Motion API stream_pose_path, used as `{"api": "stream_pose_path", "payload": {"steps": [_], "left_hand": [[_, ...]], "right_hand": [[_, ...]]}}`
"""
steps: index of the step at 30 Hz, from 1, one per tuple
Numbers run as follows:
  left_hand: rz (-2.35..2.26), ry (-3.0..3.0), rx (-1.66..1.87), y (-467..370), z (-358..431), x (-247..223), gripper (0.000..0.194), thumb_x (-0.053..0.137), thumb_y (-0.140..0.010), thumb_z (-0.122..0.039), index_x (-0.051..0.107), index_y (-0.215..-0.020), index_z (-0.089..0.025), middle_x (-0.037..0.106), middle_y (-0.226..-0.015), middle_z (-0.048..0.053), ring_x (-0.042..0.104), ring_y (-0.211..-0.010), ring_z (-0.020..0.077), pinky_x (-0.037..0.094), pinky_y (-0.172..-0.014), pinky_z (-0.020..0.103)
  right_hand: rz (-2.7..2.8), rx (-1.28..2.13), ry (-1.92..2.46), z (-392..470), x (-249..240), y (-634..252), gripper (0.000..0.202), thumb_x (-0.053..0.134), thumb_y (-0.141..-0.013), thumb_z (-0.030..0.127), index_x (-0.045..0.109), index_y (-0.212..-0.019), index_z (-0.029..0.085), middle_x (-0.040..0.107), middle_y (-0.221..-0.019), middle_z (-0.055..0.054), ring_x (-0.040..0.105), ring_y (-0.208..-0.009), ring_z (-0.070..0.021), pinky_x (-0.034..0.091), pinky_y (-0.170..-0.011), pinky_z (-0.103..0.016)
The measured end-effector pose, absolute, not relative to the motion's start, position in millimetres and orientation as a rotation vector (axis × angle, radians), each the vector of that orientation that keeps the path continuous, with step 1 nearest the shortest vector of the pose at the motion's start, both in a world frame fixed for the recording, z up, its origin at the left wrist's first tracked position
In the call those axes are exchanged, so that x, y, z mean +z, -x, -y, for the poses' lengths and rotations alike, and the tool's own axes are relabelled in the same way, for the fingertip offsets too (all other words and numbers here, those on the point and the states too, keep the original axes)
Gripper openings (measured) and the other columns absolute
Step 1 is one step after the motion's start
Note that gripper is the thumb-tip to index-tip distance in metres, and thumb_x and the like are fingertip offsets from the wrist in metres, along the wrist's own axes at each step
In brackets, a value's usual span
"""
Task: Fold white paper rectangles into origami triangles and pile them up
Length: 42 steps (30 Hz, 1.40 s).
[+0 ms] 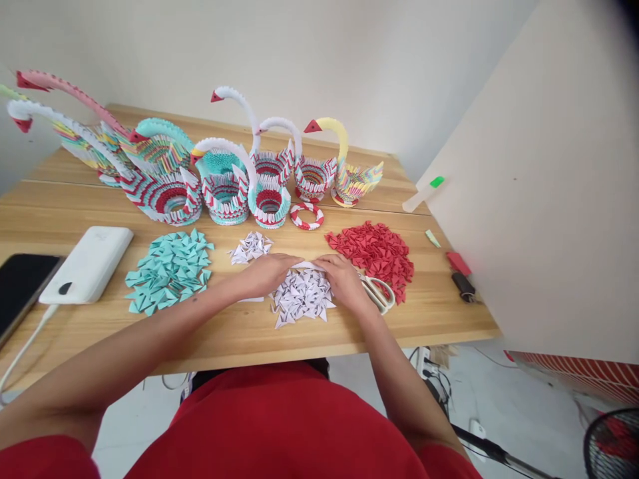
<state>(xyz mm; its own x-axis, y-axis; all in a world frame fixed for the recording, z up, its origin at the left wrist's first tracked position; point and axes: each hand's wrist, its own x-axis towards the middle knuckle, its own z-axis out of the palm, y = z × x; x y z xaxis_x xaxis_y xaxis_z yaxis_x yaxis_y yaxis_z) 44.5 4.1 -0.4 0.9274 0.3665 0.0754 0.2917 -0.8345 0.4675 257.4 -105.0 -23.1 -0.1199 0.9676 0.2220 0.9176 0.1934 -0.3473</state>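
Between my two hands is a folded strip of white paper [308,265], just above the far edge of a pile of small white folded paper triangles [303,296]. The fingers of my left hand [272,273] are closed on its left end. My right hand [344,279] grips the right end, its fingertips pressed on the paper. Scissors with pale handles [382,296] lie beside my right hand, partly hidden by it. A smaller heap of white triangles [251,247] sits beyond my left hand. Under my left wrist shows the edge of a white paper piece [253,299].
Teal triangles [172,269] lie left and red triangles [377,253] right. Several paper swans [267,203] line the back, with a red-and-white ring [307,216] before them. A power bank [87,265] and phone [24,286] are far left; a glue bottle [423,194] stands right, by the wall.
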Motion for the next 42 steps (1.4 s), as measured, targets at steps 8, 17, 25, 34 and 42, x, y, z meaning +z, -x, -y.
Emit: {"api": "stream_pose_path", "payload": {"steps": [8, 17, 25, 34, 42], "left_hand": [[-0.37, -2.453, 0.264, -39, 9, 3, 0.046, 0.036, -0.089, -0.012, 0.053, -0.131, -0.018, 0.062, -0.126, 0.01, 0.059, -0.115, 0.0212, 0.044, -0.098, 0.034], [-0.702, -1.713, 0.563, -21, 24, 17, 0.053, 0.038, -0.093, -0.03, 0.032, -0.143, -0.016, 0.045, -0.143, 0.014, 0.042, -0.133, 0.0235, 0.037, -0.106, 0.042], [-0.715, -1.626, 0.423, -25, 44, 1, 0.065, 0.043, -0.086, -0.015, 0.02, -0.146, -0.018, 0.042, -0.144, 0.019, 0.035, -0.137, 0.024, 0.03, -0.109, 0.048], [-0.601, -1.672, 0.561, -22, 38, 5, 0.055, 0.045, -0.086, -0.018, 0.033, -0.141, -0.02, 0.045, -0.142, 0.014, 0.039, -0.135, 0.0243, 0.033, -0.109, 0.047], [-0.873, -1.733, 0.809, 16, 20, 18, 0.039, 0.048, -0.089, -0.027, 0.052, -0.126, -0.015, 0.057, -0.131, 0.013, 0.052, -0.123, 0.0239, 0.037, -0.107, 0.045]], "right_hand": [[2.048, 0.203, 1.732, 119, -20, -259, 0.04, 0.042, -0.088, 0.005, 0.065, -0.116, 0.021, 0.065, -0.111, -0.01, 0.056, -0.102, -0.0232, 0.045, -0.089, -0.038], [2.052, 0.324, 1.67, 118, -13, -265, 0.028, 0.049, -0.093, 0.021, 0.065, -0.116, 0.024, 0.066, -0.11, -0.007, 0.058, -0.103, -0.0218, 0.045, -0.092, -0.038], [2.099, 0.36, 1.691, 107, -10, -267, 0.026, 0.05, -0.092, 0.021, 0.066, -0.113, 0.023, 0.066, -0.104, -0.009, 0.059, -0.098, -0.021, 0.048, -0.086, -0.035], [2.198, 0.339, 1.658, 83, -11, -262, 0.027, 0.051, -0.092, 0.017, 0.066, -0.113, 0.02, 0.065, -0.103, -0.009, 0.059, -0.097, -0.02, 0.047, -0.085, -0.032], [2.41, 0.434, 1.442, 52, -1, -245, 0.03, 0.054, -0.089, 0.012, 0.068, -0.112, 0.025, 0.066, -0.104, -0.006, 0.057, -0.1, -0.0187, 0.044, -0.088, -0.033]]}}
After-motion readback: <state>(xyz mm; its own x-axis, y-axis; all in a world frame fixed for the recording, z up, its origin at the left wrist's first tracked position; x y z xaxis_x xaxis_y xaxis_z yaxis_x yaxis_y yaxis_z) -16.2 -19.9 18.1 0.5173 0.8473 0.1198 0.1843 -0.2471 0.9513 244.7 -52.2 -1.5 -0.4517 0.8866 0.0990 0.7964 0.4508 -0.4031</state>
